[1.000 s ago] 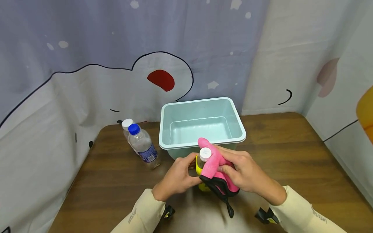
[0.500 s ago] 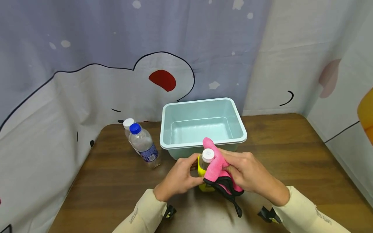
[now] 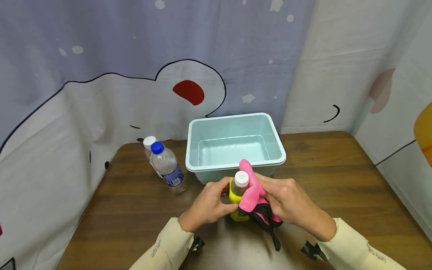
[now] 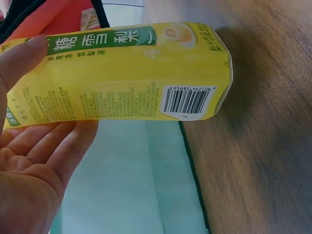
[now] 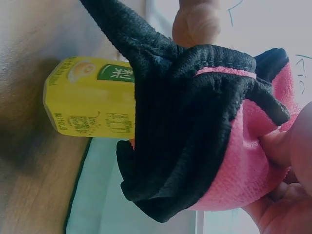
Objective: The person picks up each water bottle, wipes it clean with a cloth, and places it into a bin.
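Observation:
A bottle [image 3: 237, 193] with a yellow label and white cap stands upright in front of the bin. My left hand [image 3: 206, 204] holds it, thumb on the near side and fingers round the far side. In the left wrist view, the label of this bottle [image 4: 126, 83] shows a barcode near its base. My right hand [image 3: 287, 197] pinches a pink fleecy cloth [image 3: 252, 195] with black trim and a hanging loop, laid against the bottle's right side. In the right wrist view the bunched cloth [image 5: 195, 146] hides the bottle's upper part.
A pale green plastic bin [image 3: 233, 167] stands behind the hands. To its left are a clear bottle [image 3: 170, 172] with a blue cap and another with a white cap [image 3: 149, 141], partly hidden. The wooden table [image 3: 135, 221] meets a printed curtain at the back.
The pink cloth has shifted to the right across the bottle, showing more of the yellow label. Both hands and the bottle have moved slightly right; both grips stay the same.

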Available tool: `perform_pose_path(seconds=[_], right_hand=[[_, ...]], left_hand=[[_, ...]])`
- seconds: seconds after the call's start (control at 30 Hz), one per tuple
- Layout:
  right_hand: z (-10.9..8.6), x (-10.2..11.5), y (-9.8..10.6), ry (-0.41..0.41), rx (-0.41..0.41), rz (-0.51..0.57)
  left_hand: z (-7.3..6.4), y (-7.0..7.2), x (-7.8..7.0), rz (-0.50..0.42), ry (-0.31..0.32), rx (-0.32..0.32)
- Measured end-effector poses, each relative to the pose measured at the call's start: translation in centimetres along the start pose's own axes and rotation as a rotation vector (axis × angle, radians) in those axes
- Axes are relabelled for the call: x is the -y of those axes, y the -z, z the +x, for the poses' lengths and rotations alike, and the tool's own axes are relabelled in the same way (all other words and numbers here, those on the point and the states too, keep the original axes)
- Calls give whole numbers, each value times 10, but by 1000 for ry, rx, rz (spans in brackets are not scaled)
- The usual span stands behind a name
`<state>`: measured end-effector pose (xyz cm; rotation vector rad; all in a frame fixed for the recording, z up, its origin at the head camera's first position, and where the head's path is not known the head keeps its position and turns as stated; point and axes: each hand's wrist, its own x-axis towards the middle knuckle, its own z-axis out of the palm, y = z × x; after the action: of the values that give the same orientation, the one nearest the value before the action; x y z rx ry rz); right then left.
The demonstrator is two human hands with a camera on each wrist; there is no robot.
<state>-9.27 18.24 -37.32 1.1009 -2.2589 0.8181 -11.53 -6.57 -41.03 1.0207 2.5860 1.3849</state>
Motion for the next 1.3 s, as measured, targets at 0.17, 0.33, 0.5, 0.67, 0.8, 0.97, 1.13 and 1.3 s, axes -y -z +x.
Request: perform_pose_path(seconds=[0.17,0.33,0.5,0.67,0.8,0.97,1.13,1.3], right_hand=[[-3,-1,-3,26,-23,-24],[-6,-1,-4,33,-46,-50],[-17,-4,-11,12,-28,-80],[-35,-10,-30,9,61,-101],[-44,-14,-40,-17,137,-145],[-50,-17,-47,-40,287,-237],[-53,-18,-52,-55,392,-306],[-53,-17,-57,-71,470,-360]], left_hand=[[0,0,0,7,11,-1],[1,-1,1,10,-4,-11],[0,-2,3,13,-12,-30],[-2,-3,3,-36,-22,-29],[-2,-4,2,-64,-34,-21],[-2,-3,2,-71,-35,-16],[-3,-4,2,-78,-31,-7],[-3,-5,2,-74,-17,-8]])
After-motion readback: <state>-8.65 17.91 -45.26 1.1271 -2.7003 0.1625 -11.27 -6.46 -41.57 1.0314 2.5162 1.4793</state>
